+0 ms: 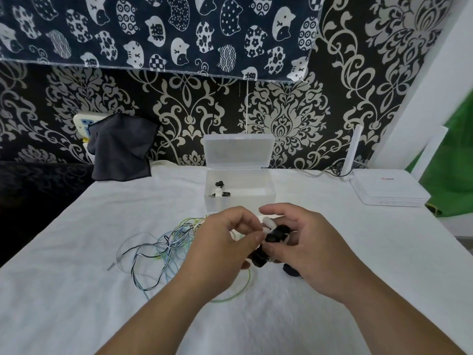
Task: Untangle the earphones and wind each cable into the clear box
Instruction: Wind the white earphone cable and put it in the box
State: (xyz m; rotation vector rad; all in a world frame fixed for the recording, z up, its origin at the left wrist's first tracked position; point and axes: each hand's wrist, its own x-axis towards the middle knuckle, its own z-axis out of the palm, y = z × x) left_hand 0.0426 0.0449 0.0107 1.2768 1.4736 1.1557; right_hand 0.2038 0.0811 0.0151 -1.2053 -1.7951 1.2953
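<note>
Centrally, over the white-covered table [358,252], the left hand [225,242] pinches a white earbud [267,222] between thumb and forefinger, while the right hand [307,247] curls its fingers round black earbuds [277,235]. Their thin cables [163,249] trail left in a loose tangle of many colours. A hard pull would likely tighten the knots. Just behind the hands stands the clear box [256,180], lid [238,149] up, with small earphone pieces inside. A dark cloth [120,149] hangs at the far left corner, and a white router [386,188] sits by the far right edge.
</note>
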